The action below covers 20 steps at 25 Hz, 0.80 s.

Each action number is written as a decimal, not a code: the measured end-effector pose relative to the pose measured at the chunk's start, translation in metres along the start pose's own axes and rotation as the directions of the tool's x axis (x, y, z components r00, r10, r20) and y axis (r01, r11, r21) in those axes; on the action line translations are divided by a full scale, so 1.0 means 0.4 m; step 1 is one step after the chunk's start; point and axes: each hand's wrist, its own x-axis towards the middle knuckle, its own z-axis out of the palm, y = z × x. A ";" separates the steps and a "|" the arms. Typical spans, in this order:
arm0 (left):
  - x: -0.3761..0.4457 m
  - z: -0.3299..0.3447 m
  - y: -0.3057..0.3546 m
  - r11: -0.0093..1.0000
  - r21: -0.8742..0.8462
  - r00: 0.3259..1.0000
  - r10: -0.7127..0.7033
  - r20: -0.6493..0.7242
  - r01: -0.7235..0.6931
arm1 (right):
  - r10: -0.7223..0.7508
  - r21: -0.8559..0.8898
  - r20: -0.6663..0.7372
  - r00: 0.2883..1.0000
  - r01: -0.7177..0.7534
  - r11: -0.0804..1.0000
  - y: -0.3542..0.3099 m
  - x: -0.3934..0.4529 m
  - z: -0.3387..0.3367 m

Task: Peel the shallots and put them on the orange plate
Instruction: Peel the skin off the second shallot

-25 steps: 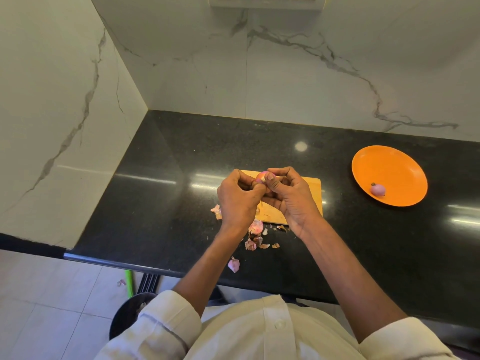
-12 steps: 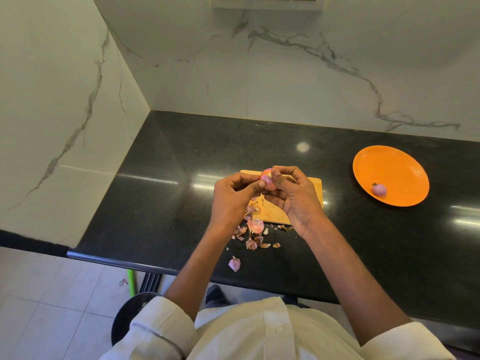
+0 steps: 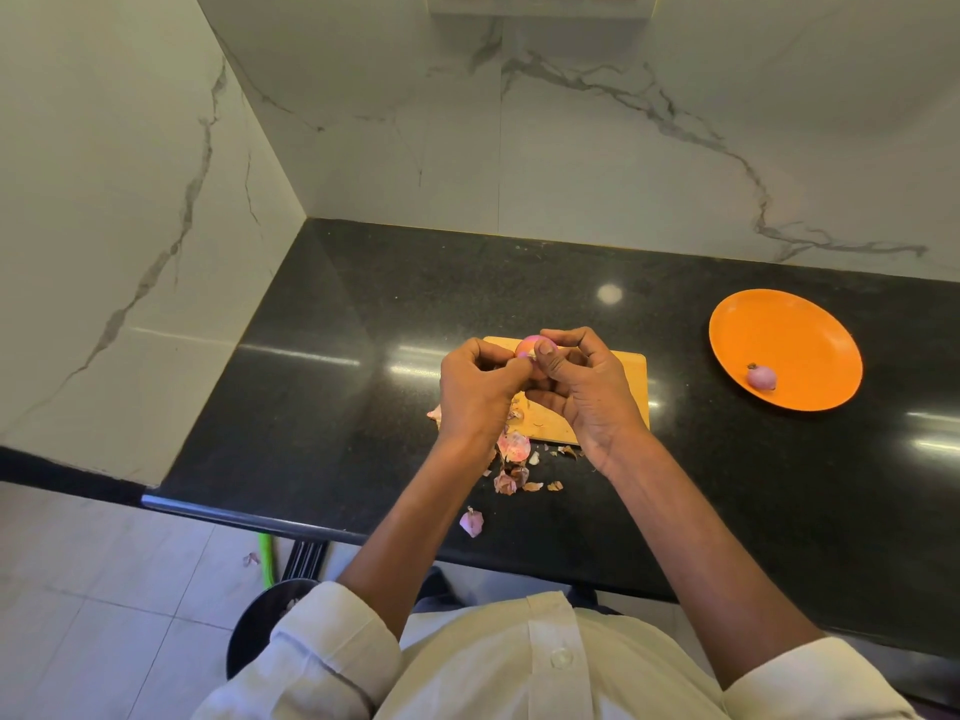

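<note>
Over the cutting board [image 3: 631, 379], I see left hand [image 3: 475, 392] and right hand [image 3: 584, 387] fingers pinching 1 shallot [image 3: 527, 347], another shallot [image 3: 761, 377] resting on the orange plate [image 3: 789, 330].

White veined marble walls [image 3: 597, 148] corner a black counter [image 3: 363, 330].

Bright, even light from overhead leaves white streaks of glare and one round highlight on the polished black counter [image 3: 322, 387], shadows are soft and faint, focus is sharp across the middle, and the wide lens bends the marble walls [image 3: 675, 148] outward toward the edges.
</note>
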 end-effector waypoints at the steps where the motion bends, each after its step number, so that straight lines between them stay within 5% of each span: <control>1: 0.000 0.002 0.000 1.000 0.002 1.000 0.004 -0.006 -0.004 | 0.009 0.006 -0.006 1.000 -0.009 1.000 -0.001 0.001 0.002; 5: 0.000 -0.009 -0.004 0.999 0.043 1.000 0.010 -0.014 -0.010 | 0.100 0.091 -0.025 0.995 -0.097 0.991 0.000 -0.002 0.004; 10: -0.002 -0.038 -0.006 0.976 0.144 0.968 0.130 0.216 -0.163 | 0.057 -0.059 -0.110 0.992 -0.063 0.996 -0.010 -0.003 0.005; 20: 0.007 -0.032 0.008 0.899 0.313 0.947 0.252 0.201 -0.305 | -0.091 -0.219 -0.119 0.989 0.063 0.974 -0.020 -0.002 0.016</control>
